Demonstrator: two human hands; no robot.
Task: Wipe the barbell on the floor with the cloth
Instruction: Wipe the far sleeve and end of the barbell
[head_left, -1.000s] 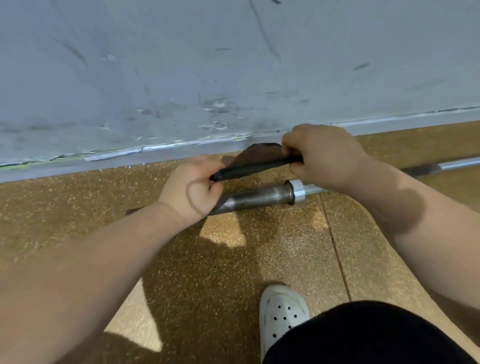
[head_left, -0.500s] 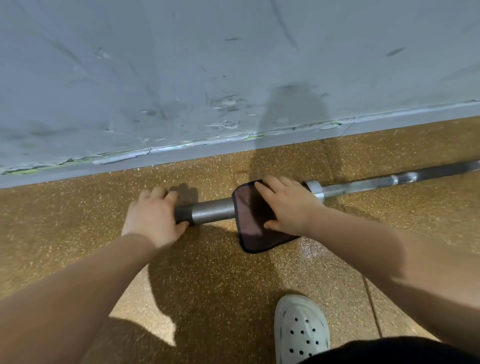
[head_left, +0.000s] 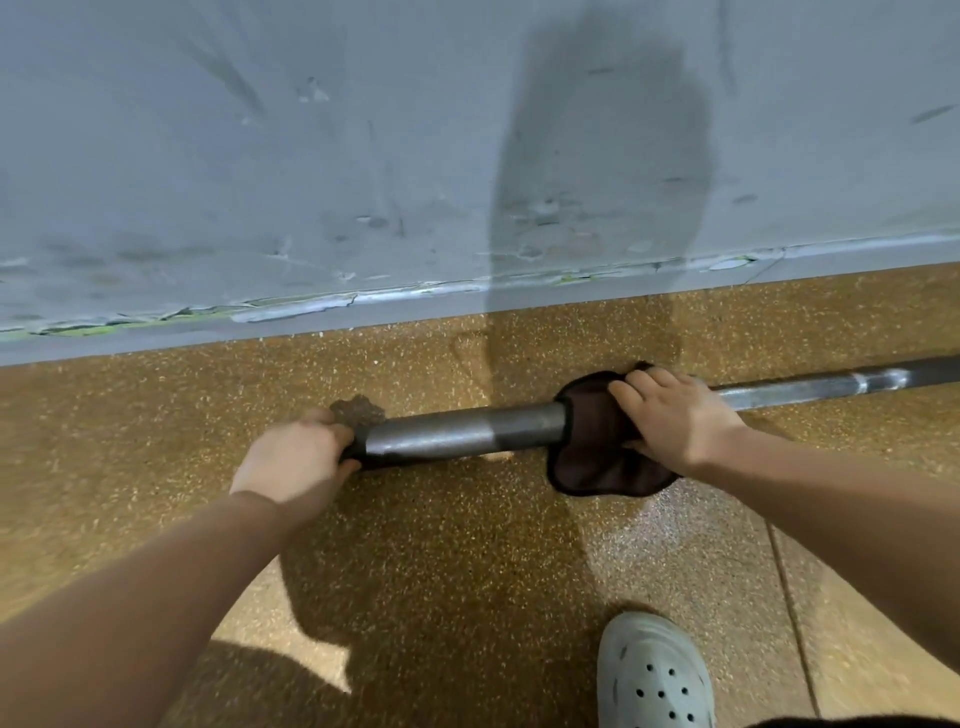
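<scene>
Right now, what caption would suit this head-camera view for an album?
Right hand holds a dark brown cloth over a grey steel barbell on a speckled tan floor, left hand gripping its end.

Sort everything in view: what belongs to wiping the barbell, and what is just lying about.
In the job:
barbell
cloth, draped over the barbell
right hand, gripping the cloth
left hand, holding the barbell's end

Just there:
pale clog
scuffed grey wall
speckled floor
</scene>
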